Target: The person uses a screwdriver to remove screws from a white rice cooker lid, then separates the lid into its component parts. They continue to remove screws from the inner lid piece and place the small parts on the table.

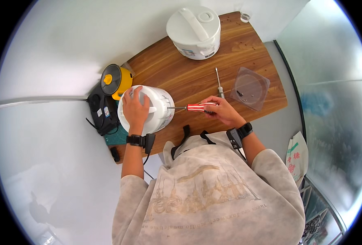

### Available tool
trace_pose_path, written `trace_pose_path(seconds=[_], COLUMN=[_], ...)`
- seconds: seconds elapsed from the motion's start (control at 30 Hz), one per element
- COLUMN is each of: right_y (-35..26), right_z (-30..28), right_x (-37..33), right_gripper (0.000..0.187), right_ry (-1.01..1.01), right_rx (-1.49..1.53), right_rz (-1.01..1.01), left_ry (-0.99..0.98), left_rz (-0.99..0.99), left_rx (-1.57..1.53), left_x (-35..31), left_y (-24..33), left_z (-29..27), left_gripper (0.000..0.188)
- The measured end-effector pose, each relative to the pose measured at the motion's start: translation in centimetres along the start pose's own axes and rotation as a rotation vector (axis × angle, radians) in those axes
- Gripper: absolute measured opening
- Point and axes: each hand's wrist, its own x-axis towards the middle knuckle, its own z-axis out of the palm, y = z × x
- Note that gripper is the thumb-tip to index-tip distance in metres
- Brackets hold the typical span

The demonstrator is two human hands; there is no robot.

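Observation:
A white rice cooker (pixel 162 116) stands at the left of the wooden table, its lid handle partly hidden under my left hand (pixel 136 107). The fingers of that hand are spread and bent over the lid, holding the cooker. My right hand (pixel 222 111) is closed around a screwdriver (pixel 196 107) with a red and white striped handle. Its shaft points left, and the tip meets the cooker's side; the exact contact spot is too small to make out. A second screwdriver (pixel 219 83) lies on the table beyond my right hand.
Another white rice cooker (pixel 193 30) stands at the back. A clear tray (pixel 252 89) with small dark parts lies to the right. On the left are a yellow pot (pixel 125 79) and a black device (pixel 100 110). A small glass (pixel 245 17) stands at the far corner.

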Motion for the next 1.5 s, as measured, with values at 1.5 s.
trace_pose_path(seconds=[1.5], right_y=[2.2], right_z=[0.5], right_x=[-1.1], right_gripper=[0.021], right_ry=[0.024], right_rx=[-0.571], right_rz=[-0.565], left_ry=[0.022], left_rz=[0.019], left_rx=[-0.021], left_x=[-0.2], left_y=[0.0], left_z=[0.1], left_gripper=[0.035])
